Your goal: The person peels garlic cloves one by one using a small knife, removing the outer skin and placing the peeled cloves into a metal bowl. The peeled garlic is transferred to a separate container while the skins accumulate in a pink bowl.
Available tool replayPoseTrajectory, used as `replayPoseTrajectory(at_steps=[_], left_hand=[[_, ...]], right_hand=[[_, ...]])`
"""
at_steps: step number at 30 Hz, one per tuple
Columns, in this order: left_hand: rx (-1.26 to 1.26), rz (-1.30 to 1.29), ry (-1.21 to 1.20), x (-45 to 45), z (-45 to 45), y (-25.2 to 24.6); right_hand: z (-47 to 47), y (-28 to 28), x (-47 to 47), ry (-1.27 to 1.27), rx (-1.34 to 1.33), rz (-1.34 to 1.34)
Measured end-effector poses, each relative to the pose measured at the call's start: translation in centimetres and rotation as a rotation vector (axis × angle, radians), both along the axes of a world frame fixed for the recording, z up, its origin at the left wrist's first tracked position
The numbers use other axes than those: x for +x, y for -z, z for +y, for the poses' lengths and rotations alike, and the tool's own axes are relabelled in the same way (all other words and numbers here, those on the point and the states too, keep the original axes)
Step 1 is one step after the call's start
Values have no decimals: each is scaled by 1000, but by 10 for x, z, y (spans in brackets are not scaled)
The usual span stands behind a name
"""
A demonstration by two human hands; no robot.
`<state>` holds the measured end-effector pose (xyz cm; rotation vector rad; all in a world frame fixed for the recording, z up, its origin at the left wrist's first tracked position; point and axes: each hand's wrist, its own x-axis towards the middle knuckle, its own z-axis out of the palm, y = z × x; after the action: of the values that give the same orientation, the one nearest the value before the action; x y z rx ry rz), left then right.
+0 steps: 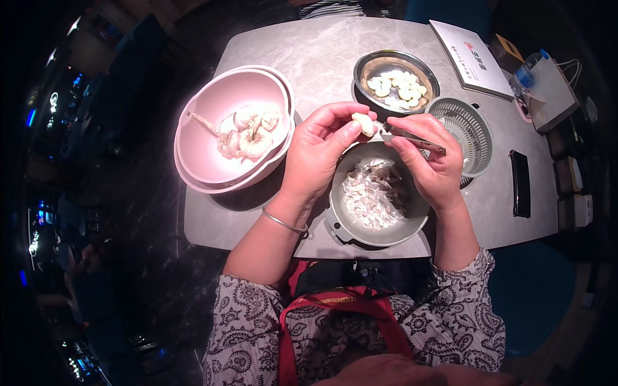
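Between the thumb and fingers of my left hand (314,149) is a pale garlic clove (363,124). My right hand (429,161) grips a small metal tool (417,140), its tip close to the clove; I cannot tell its exact kind. Beneath both hands, a grey-green bowl (340,230) holds papery garlic skins (372,195). To the left, nested pink bowls (205,108) contain several whole garlic bulbs (253,137). Beyond my hands, peeled cloves (398,89) lie in a round stainless steel bowl (359,79).
A grey plastic colander (475,130) stands beside my right hand, partly hidden by it. Farther right on the marble-patterned table (309,46) are a black flat case (520,183), a printed booklet (470,60), a plastic bottle (526,75) and a white box (555,99).
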<state>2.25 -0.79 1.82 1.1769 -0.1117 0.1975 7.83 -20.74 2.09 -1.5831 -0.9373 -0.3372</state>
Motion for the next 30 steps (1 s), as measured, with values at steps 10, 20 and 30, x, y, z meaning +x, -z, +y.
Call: replayPoseTrajectory(at_steps=[10, 20, 30], left_hand=[[181, -54, -84, -4, -4, 2], [204, -69, -30, -5, 0, -2], [-77, 18, 86, 2, 3, 1]], right_hand=[[5, -1, -1, 19, -134, -194], [2, 4, 1, -30, -105, -97], [-3, 2, -2, -185, 280, 447]])
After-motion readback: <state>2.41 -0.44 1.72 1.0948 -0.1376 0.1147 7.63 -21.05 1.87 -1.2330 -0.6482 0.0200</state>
